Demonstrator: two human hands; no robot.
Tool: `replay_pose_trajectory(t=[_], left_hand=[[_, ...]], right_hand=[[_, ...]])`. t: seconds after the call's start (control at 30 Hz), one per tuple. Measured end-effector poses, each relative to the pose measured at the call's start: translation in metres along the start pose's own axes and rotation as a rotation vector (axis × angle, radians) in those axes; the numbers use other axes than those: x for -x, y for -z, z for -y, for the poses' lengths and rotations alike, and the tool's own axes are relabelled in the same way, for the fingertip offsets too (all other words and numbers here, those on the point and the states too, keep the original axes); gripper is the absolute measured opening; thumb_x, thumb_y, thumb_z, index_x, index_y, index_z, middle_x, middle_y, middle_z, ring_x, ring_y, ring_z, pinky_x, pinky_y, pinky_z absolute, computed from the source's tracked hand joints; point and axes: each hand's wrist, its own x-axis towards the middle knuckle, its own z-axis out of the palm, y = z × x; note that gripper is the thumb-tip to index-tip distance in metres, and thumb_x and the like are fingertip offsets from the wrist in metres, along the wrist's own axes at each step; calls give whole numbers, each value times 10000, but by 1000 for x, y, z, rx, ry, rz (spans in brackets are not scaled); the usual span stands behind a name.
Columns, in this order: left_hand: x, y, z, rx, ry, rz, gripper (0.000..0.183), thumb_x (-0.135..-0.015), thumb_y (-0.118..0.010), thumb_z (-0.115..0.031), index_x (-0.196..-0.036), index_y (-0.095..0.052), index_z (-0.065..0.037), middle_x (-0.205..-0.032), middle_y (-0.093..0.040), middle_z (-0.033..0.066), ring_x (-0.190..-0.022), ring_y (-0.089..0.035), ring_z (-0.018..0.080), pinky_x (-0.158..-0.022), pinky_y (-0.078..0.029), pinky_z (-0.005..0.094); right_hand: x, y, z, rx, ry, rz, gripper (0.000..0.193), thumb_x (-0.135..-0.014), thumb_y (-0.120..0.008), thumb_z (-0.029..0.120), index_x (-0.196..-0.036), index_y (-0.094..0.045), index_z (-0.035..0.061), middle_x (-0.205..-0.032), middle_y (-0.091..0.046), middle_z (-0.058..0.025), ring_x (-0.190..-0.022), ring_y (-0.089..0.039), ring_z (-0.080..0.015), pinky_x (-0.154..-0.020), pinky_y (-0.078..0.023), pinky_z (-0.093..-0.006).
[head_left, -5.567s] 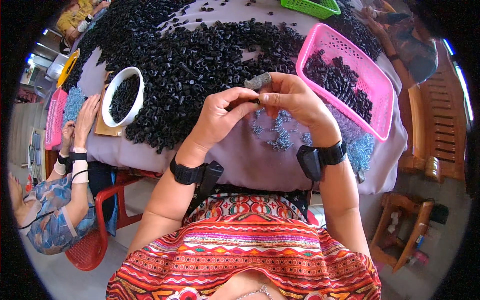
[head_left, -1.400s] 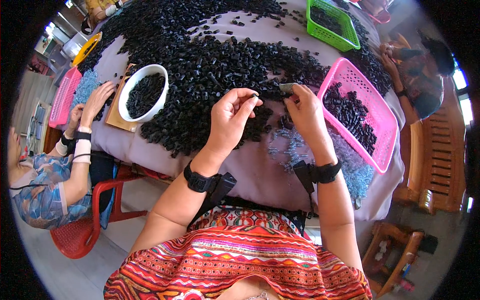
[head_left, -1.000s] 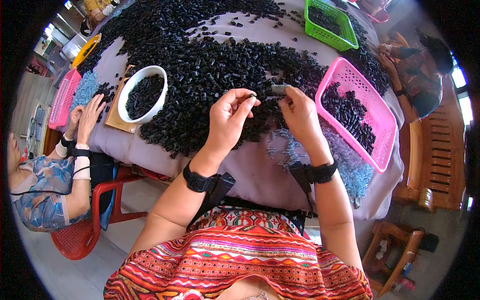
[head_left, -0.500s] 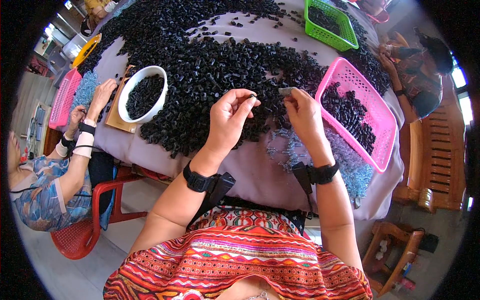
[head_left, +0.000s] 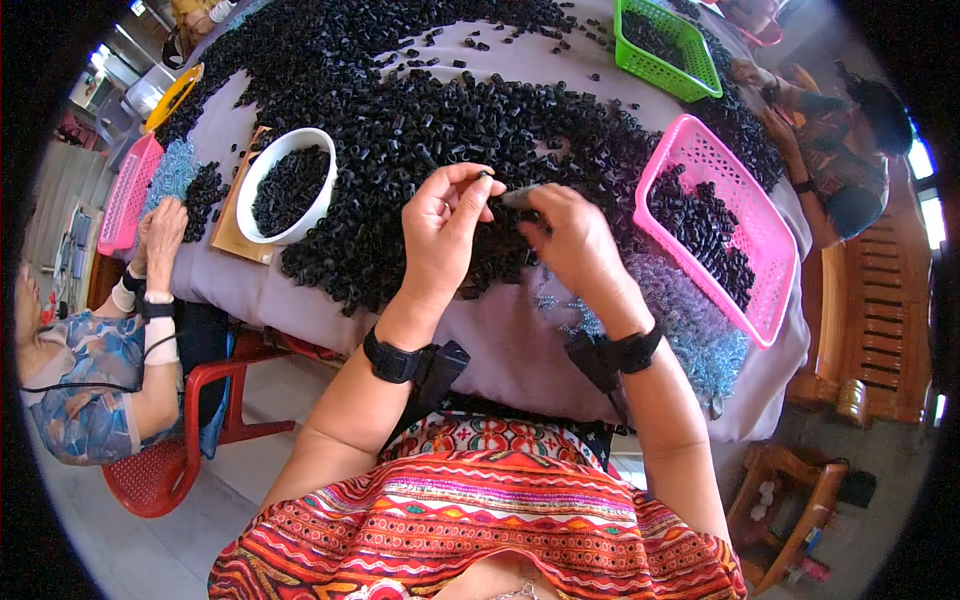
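My left hand (head_left: 442,222) pinches a small black plastic piece (head_left: 485,175) between thumb and fingertips, above the heap. Close to its right, my right hand (head_left: 580,238) is closed on a small grey tool (head_left: 516,198) whose tip points at the left fingertips. Blur hides the tool's exact kind and whether it touches the piece. Beneath both hands spreads a large heap of black plastic pieces (head_left: 430,130). A pile of bluish, clear curly strands (head_left: 700,350) lies on the cloth by my right wrist.
A pink basket (head_left: 775,270) of black pieces stands at my right, a green basket (head_left: 705,80) farther back. At left are a white bowl (head_left: 327,190) on a brown board (head_left: 235,248) and a co-worker's hands (head_left: 163,235). Another person's hand (head_left: 780,130) is at far right.
My right hand has moved left with the grey tool, up to my left hand. The left hand has shifted slightly left and up. The co-worker's hands at left have come together.
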Motion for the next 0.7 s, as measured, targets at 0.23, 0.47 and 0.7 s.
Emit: replay_pose_trajectory(t=[0.23,0.47,0.7], left_hand=[[0,-2,2,17,42,-2,146,-990,-621,-99,-1101,-672,-18,-974,-733,74,-720,-575,48,-682,-485,194],[1,0,-3,6,35,7,146,-989,-624,-102,-1099,-672,-20,-974,-733,72,-718,-571,48,-682,-481,194],[1,-2,1,5,57,5,146,-991,-628,-113,-1100,-673,-27,-968,-734,65,-715,-567,45,-680,-477,191]], right_hand=[[0,9,-23,161,-188,-87,246,-790,-668,-1,-1032,-657,39,-960,-628,-178,-939,-625,-406,-810,-525,-467],[1,19,-13,103,-224,-128,211,-816,-670,17,-1025,-642,13,-935,-620,-189,-875,-625,-424,-754,-512,-460],[-1,11,-5,10,-179,-85,164,-788,-678,-2,-947,-636,-2,-908,-635,-189,-856,-629,-416,-740,-518,-442]])
